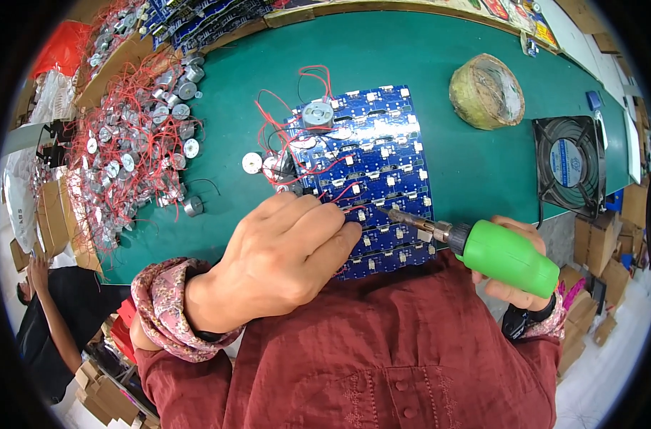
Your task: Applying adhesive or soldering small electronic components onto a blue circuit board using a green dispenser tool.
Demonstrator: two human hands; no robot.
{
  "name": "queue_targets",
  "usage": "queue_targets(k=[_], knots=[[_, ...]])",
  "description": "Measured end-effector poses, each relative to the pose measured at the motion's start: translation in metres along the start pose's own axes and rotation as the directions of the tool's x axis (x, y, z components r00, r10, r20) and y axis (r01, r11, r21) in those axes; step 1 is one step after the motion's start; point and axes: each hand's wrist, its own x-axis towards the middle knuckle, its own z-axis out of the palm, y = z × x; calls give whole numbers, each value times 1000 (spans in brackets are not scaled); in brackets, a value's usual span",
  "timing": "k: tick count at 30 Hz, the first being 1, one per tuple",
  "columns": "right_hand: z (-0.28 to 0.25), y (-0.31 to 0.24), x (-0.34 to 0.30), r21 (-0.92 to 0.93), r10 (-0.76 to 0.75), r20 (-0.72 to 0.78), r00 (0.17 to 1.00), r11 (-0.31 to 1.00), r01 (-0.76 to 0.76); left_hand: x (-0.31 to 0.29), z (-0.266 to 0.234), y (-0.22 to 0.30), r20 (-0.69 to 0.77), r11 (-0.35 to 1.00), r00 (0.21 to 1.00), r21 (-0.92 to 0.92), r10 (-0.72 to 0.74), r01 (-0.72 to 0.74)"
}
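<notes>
Green soldering iron fills my right fingers; over the blue board, my left fingers curl, hold hidden.

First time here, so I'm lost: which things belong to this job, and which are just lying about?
Likely in use:
- green-handled soldering iron
- blue circuit boards
- red-wired motors

Probably just lying about:
- yellowish roll
- black fan
- cardboard boxes
</notes>
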Motion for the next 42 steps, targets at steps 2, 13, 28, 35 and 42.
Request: queue_targets(k=[2, 13, 28, 35, 42], knots=[[-2, 1, -3, -47, -15, 16, 1000, 999, 16, 0, -2, 2, 10, 1000, 1000, 2, -7, 7], [0, 7, -13, 177, 90, -47, 995, 981, -80, 2, -8, 0, 54, 970, 996, 228, 73, -84], [15, -2, 17, 640, -49, 122, 991, 768, -41, -2, -18, -23, 138, 994, 989, -97, 59, -46], [14, -6, 19, 682, -22, 155, 988, 726, -91, 9, -44, -35, -159, 989, 987, -146, -38, 15], [-2, -20, 14, 661, 140, 63, 988, 736, -147, -10, -89, -125, -525, 491, 785, 615, -329, 617]])
